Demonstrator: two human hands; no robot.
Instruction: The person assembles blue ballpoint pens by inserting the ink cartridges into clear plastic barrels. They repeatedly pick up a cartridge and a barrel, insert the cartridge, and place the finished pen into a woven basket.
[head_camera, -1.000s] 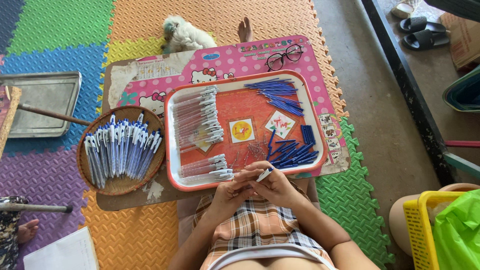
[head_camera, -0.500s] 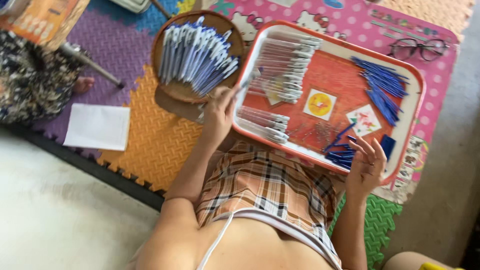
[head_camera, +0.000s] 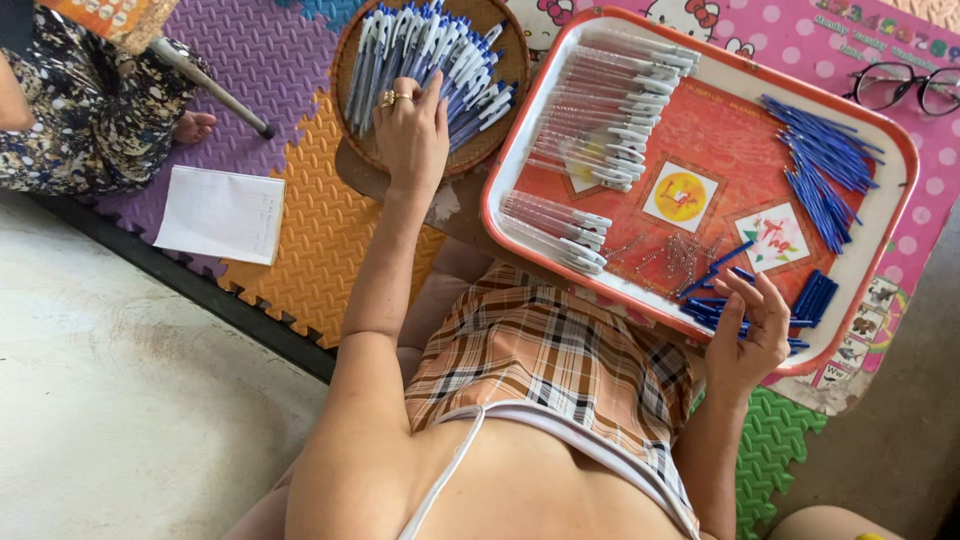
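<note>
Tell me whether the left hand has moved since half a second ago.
Yes. The left hand has gone from the red tray's near corner onto the pens in the round basket.

Left hand (head_camera: 411, 130) stretched out, right hand (head_camera: 748, 330) curled.

Under the left hand (head_camera: 412, 135), glossy plastic pens (head_camera: 425, 60) fill a woven basket (head_camera: 505, 125). By the right hand (head_camera: 750, 335), a smooth plastic tray (head_camera: 880, 250).

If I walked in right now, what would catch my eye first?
Probably the red tray in front of the person, with clear pen barrels on one side and blue parts on the other. The left hand rests on finished pens in a round basket; the right hand fingers blue pieces at the tray's near edge.
</note>
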